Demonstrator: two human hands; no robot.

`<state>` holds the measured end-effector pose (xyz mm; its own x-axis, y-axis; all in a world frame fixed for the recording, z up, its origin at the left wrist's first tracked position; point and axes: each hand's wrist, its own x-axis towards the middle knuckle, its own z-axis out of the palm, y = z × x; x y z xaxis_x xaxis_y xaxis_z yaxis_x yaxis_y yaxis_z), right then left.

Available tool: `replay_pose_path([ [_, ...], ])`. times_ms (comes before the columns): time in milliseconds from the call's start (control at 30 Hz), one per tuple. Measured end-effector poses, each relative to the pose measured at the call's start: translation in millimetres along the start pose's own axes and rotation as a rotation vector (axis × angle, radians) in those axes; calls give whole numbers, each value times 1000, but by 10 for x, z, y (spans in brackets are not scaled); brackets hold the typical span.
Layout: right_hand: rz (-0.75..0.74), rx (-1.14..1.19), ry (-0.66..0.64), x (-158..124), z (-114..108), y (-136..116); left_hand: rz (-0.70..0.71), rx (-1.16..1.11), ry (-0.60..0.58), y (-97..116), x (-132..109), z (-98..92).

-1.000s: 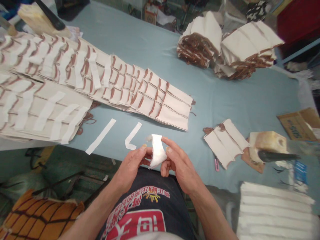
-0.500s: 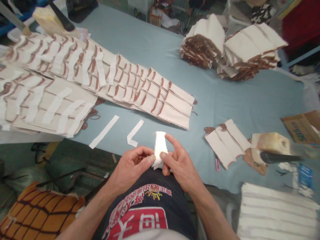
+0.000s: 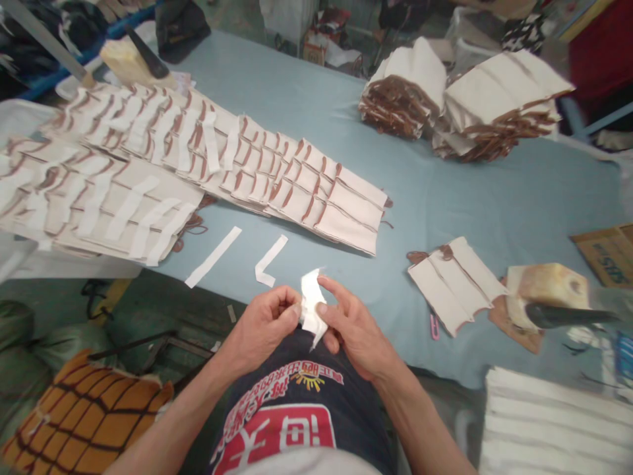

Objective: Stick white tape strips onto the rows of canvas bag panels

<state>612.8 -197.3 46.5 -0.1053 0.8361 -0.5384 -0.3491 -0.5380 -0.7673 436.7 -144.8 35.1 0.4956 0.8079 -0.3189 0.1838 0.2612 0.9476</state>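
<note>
A small stack of white strips [image 3: 312,300] is held in front of my body, just off the table's near edge. My right hand [image 3: 353,320] is closed on it, thumb on the face and index finger along the upper side. My left hand [image 3: 270,323] pinches the stack's left edge between thumb and fingertips. Beyond my hands lie two loose white strips: a straight strip [image 3: 213,257] and a bent strip [image 3: 271,260]. Overlapping cream fabric pieces with brown edges [image 3: 316,191] run across the table, several with white strips laid on them.
Stacked cream pieces [image 3: 504,89] stand at the back right of the blue table [image 3: 475,204]. Nearer are one cream piece [image 3: 457,284], a pink clip [image 3: 434,326] and a yellowish block [image 3: 546,290] with a black-handled tool. A cardboard box [image 3: 606,254] sits at right.
The white stack has tilted and fanned between my hands. My left fingers have drawn into a tighter pinch at its edge. The view has shifted slightly.
</note>
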Motion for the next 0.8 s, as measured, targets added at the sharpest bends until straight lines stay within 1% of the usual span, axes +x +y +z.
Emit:
replay_pose_path([
  [100, 121, 219, -67, -31, -52, -11, 32, 107, 73, 1, -16, 2],
  [167, 165, 305, -94, -62, -99, -30, 37, 136, 109, 4, -41, -1],
  [333, 121, 431, -130, -134, -231, -45, 45, 119, 211, -87, -110, -24],
  [433, 122, 498, -184, -157, -271, -26, 34, 42, 235, -200, -125, -13],
  [500, 122, 529, -215, -169, -276, -4, 22, -40, 250, -265, -123, 27],
  [600, 109, 549, -234, -190, -275, 35, -11, -217, 249, -310, -110, 150],
  [700, 99, 553, -231, -212, -288, 55, -62, -388, 210, -299, -96, 311],
  [800, 83, 566, -207, -223, -309, 42, -110, -474, 173, -285, -93, 426],
])
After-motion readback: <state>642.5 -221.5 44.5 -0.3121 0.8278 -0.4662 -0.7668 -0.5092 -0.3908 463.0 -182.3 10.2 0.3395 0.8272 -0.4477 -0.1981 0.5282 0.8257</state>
